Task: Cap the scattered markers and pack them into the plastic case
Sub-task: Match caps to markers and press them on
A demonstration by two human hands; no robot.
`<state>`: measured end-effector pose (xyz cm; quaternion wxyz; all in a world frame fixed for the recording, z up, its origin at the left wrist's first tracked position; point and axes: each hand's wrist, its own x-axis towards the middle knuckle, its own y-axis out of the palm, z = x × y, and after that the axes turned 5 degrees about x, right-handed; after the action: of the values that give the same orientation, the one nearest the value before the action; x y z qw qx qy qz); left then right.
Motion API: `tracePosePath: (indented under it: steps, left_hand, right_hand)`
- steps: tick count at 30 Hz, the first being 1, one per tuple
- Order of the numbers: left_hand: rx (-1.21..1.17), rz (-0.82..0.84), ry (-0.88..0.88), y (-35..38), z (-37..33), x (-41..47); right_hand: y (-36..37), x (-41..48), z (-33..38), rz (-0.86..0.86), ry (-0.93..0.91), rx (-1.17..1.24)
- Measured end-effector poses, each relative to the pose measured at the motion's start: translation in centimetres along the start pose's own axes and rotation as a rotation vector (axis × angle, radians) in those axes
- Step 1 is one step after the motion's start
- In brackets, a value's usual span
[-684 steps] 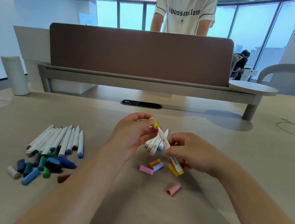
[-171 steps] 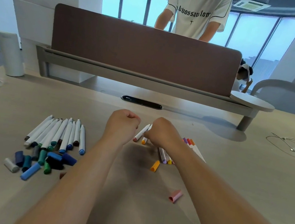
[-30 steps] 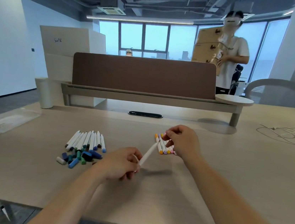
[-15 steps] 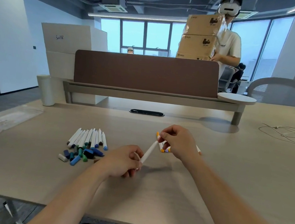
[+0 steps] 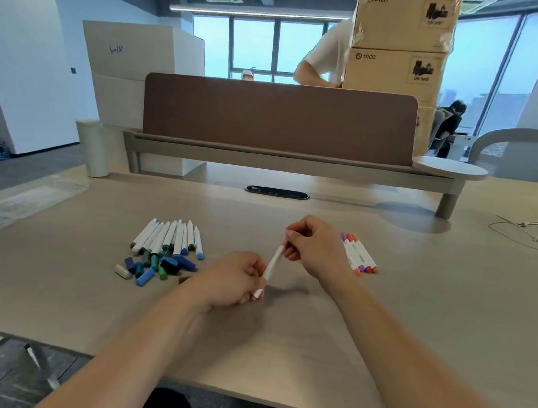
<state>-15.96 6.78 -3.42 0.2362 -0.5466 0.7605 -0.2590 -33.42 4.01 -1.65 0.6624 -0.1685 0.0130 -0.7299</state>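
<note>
Desk [image 5: 417,307]: L hand [image 5: 235,277], R hand [image 5: 315,246], 1 marker [image 5: 272,265].

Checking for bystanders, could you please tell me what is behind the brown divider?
A person carrying stacked cardboard boxes shows above the divider, and so does the top of another head; everything below its upper edge is hidden.
</note>
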Motion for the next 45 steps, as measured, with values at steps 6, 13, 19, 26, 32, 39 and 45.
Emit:
tracePosePath:
  steps: [6,13,19,26,32,39,45]
  left_hand:
    - [-0.130,-0.102,-0.156,-0.1,-2.0,3.2]
    - [0.011,-0.106,-0.273,2.0,-4.3,8.3]
    - [0.163,-0.114,-0.280,3.1,-4.9,10.6]
    - [0.225,-0.179,-0.167,2.5,-4.2,9.6]
    - [-0.058,-0.355,-0.162,-0.5,-3.2,5.2]
    - [-0.160,-0.504,-0.197,-6.8,0.0,0.1]
    - [-0.100,-0.584,-0.211,-11.2,3.4,-1.8]
  right_hand:
    - [-1.0,3.5,-0.6,-0.064,0.065,-0.075]
    - [-3.4,5.3,-1.9,-0.049,0.065,-0.346]
    - [-3.8,6.2,-2.5,-0.013,0.043,-0.328]
    - [-3.0,5.2,-2.0,0.044,0.041,-0.321]
    - [-0.4,3.5,-0.4,0.113,0.071,-0.206]
    - [6.1,2.4,2.8,0.272,-0.033,-0.301]
    - [12.4,3.8,3.5,0.366,-0.024,-0.446]
